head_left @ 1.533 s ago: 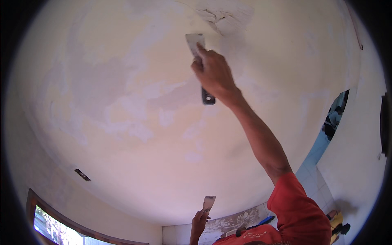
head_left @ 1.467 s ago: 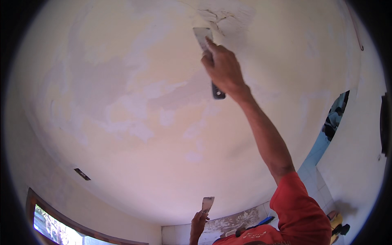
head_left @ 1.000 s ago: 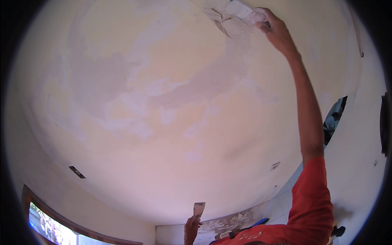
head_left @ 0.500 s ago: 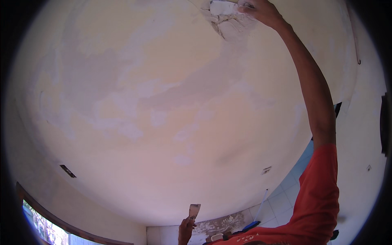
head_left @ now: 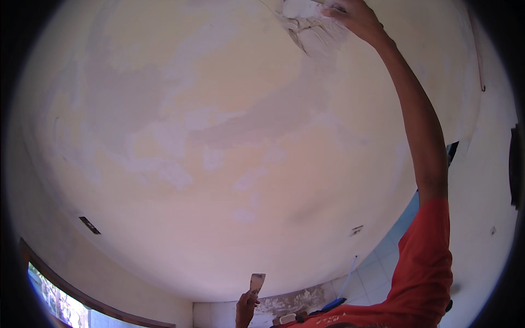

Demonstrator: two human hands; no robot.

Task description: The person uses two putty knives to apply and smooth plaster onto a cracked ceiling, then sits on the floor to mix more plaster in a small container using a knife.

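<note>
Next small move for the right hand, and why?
I'd probably draw the scraper in the right hand down over the rough patch: its ridges and cracks show just below the blade in the picture, while the surface around it looks mostly smooth. The left hand holds a second scraper away from the patch.

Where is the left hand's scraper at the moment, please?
In the head view, the scraper is at bottom centre, blade up in the left hand, left of the red shirt.

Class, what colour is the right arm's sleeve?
The sleeve is red, best seen in the head view.
</note>
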